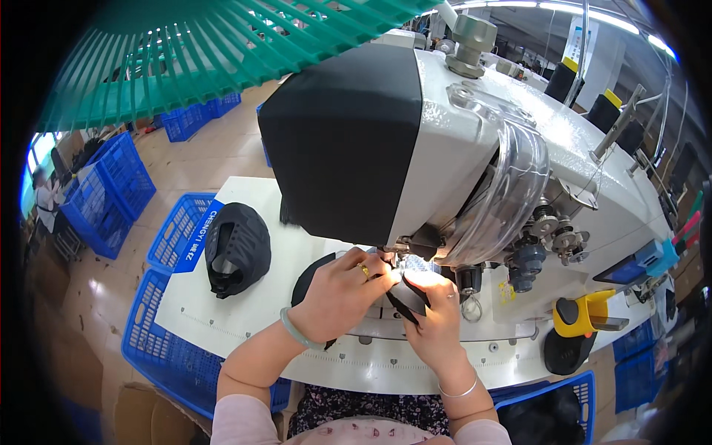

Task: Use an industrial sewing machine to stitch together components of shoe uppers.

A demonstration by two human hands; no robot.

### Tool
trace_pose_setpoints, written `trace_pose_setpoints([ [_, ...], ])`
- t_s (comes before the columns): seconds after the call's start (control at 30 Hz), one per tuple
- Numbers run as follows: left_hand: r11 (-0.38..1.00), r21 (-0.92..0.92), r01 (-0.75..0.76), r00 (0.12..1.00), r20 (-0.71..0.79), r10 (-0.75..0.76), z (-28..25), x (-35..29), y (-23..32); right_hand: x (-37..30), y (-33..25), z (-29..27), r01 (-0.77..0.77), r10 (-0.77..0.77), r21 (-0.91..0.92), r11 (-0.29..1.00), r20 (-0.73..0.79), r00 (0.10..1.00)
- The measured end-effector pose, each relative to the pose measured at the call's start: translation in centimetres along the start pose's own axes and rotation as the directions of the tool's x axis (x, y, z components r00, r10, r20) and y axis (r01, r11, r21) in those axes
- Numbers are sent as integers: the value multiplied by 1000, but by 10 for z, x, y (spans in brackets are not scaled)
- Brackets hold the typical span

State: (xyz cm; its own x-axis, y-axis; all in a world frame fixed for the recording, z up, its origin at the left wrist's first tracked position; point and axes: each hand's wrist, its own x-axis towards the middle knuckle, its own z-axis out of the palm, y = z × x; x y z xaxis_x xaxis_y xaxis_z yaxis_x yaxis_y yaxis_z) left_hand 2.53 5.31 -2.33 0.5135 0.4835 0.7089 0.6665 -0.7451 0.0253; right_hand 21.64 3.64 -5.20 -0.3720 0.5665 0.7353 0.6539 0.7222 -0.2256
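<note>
Under the head of a white and black sewing machine [341,141], both hands hold a black cap [408,298] at the lit needle area. My left hand [337,297], with a ring and a pale bangle on its wrist, has its fingers closed on the fabric beside the needle. From the right, my right hand [436,319] pinches the cap's edge between thumb and fingers. Part of the black fabric also shows left of my left hand; the rest is hidden beneath it. Another black cap [237,248] rests on the white table [200,315] at the left.
A green slatted guard [185,67] hangs at upper left. Blue baskets [152,334] stand by the table's left edge, and a blue crate [589,393] with black items is at lower right. A yellow holder [589,311] sits on the right beside a black round piece [567,352].
</note>
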Motion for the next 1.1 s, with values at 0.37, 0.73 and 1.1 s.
trace_pose_setpoints([
  [0.37, 1000, 15, 24, 999, -48, -23, 0, 2, 2, 1, -3, 3, -13, 13, -36, 999, -15, 1000],
  [0.73, 998, -51, 43, 996, -74, -47, 3, -1, -2, 3, 4, -4, 14, -17, 70, 997, 45, 999],
  [1.1, 999, -8, -45, 999, -28, 45, 1, 2, -5, 6, -7, -3, -48, 50, 73, 996, -23, 998],
])
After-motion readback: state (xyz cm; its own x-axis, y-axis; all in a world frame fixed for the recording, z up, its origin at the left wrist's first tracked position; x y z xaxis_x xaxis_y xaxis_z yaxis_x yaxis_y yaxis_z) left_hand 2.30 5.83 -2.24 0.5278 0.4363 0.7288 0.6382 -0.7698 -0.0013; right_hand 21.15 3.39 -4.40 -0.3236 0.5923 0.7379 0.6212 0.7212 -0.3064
